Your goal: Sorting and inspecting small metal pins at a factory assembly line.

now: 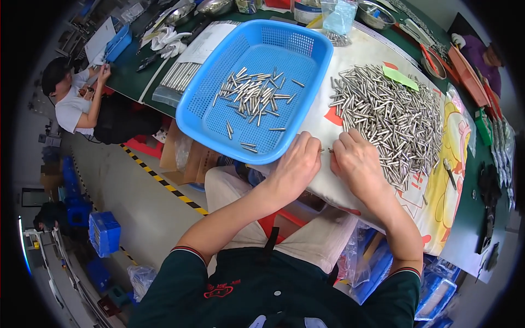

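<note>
My left hand [298,164] is closed in a pinch beside the near right corner of a blue perforated plastic basket [191,123]. Facing it across a small gap, my right hand [358,164] is also pinched closed, at the near left edge of a large heap of slim silvery metal pins [394,115]. A tiny metal tip pokes out from the fingers of each hand; the rest of each piece is hidden. Inside the basket lies a looser, smaller pile of similar metal pins [254,95].
A green paper slip [400,78] lies on the heap. Metal bowls [376,15], clear bags and tools line the table's back. A pen-like tool [449,174] lies at right on the yellow printed cloth [451,202]. One person [76,98] sits at left, another [484,60] at far right.
</note>
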Motion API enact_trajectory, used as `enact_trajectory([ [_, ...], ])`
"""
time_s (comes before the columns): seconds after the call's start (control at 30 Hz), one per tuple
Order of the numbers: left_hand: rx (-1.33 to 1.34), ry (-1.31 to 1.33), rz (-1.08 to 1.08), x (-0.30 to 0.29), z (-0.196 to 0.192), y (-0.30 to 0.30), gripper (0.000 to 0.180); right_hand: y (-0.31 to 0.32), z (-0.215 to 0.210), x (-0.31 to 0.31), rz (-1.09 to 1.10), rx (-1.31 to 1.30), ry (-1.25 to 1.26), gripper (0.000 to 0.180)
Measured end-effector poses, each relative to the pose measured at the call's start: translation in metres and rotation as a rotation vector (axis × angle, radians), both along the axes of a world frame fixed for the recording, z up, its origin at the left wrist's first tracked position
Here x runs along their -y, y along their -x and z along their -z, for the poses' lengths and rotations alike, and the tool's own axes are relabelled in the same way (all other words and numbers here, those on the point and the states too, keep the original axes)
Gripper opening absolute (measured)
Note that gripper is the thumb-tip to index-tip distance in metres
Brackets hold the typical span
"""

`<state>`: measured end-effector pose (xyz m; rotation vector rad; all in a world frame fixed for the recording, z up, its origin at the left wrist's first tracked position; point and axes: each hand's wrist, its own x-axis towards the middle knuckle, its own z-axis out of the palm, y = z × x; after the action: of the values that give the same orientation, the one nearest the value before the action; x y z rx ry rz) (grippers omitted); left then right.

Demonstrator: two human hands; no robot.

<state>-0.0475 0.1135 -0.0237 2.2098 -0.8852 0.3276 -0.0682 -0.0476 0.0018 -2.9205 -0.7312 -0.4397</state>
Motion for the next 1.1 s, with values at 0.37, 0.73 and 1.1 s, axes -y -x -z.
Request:
enact_trajectory([
  [0.37,-0.847,0.621,0.054,0.01,0.002,0.002,0.011,0.002,-0.01,-0.003,0.077,-0.079,0.015,0.01],
  [0.73,-1.349,0.883,0.112,0.01,-0.01,-0.003,0.021,-0.003,-0.012,0.029,0.31,-0.559,-1.061,0.014],
  [1.1,-1.418,0.908,0.076,0.02,-0.017,-0.002,0.026,-0.006,-0.01,0.04,0.308,-0.775,-1.221,0.012],
])
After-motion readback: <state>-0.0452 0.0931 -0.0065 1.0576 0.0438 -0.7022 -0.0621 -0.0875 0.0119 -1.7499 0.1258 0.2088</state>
